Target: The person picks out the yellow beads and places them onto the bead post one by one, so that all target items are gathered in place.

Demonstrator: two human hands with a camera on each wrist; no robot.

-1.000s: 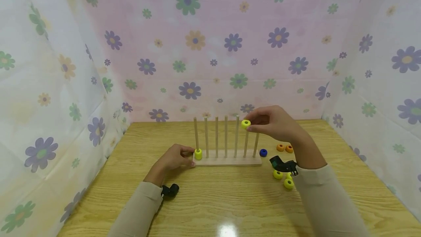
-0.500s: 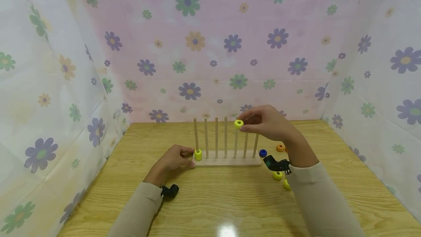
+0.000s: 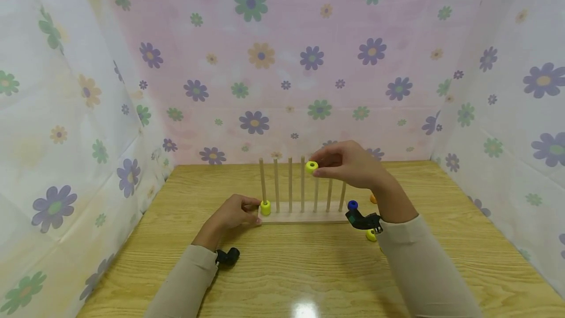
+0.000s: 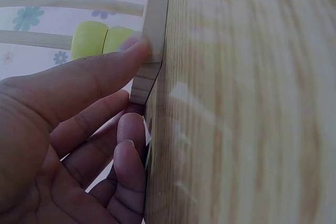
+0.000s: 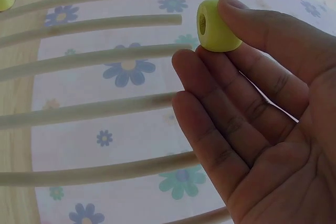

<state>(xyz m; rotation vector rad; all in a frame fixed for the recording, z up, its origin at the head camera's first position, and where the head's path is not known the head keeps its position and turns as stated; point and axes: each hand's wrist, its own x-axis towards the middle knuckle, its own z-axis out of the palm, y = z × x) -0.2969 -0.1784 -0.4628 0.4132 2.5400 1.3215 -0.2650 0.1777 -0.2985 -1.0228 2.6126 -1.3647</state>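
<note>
A wooden peg rack (image 3: 304, 218) with a row of upright pegs stands on the table. My left hand (image 3: 231, 211) grips its left end, the thumb (image 4: 105, 72) lying on the base in the left wrist view. Two yellow beads (image 4: 88, 40) are stacked on the leftmost peg. My right hand (image 3: 353, 166) pinches another yellow bead (image 5: 224, 32) between thumb and fingers. In the head view that bead is level with the peg tops, between the fourth and fifth pegs from the left. Its hole faces up, and no peg passes through it.
A blue bead (image 3: 352, 204) lies beside the rack's right end. Farther right are an orange bead (image 3: 373, 199) and a yellow bead (image 3: 371, 235), partly hidden by the right forearm and its wrist camera (image 3: 363, 220). A flowered cloth (image 3: 282, 87) hangs behind and along both sides of the wooden table (image 3: 273, 269).
My right hand has moved left along the peg tops with the yellow bead, from near the sixth peg to just right of the fourth. The left hand stays on the rack.
</note>
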